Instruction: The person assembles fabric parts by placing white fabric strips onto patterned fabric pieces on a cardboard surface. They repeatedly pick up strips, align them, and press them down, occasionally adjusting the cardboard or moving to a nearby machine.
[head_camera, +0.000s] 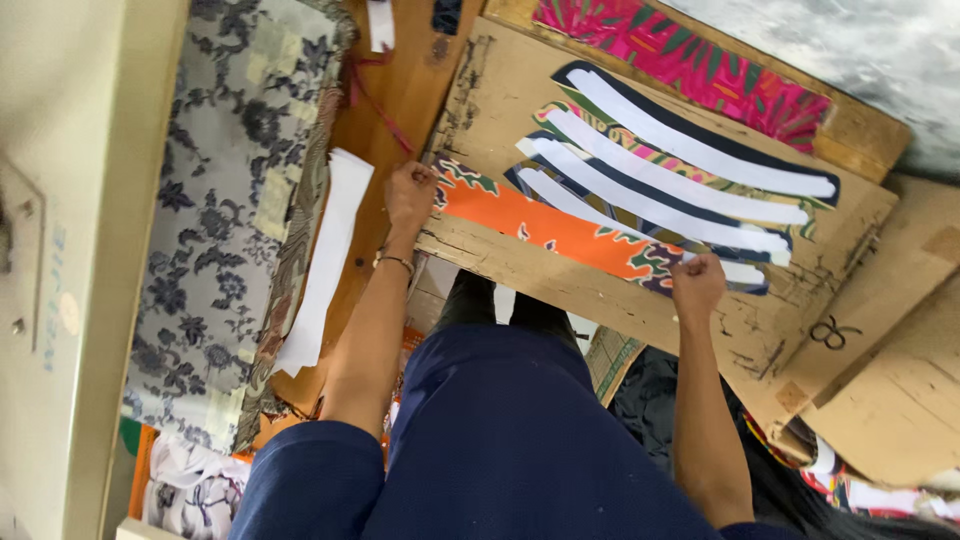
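Worn cardboard board (560, 275) over a wooden table (400, 100), grey floral cloth (230, 200) alongside, curved strips with white backing (690, 150) fanned above. Orange patterned strip (545, 228) flat near the board's front edge, left hand (410, 195) closed on one end, right hand (697, 285) pinched shut on the other. Seemingly mid-smoothing and positioning; next likely calls for even tension from both ends, no creasing.

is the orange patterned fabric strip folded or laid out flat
Laid out flat: the orange patterned fabric strip lies stretched along the cardboard sheet, the left hand and right hand pressing its ends.
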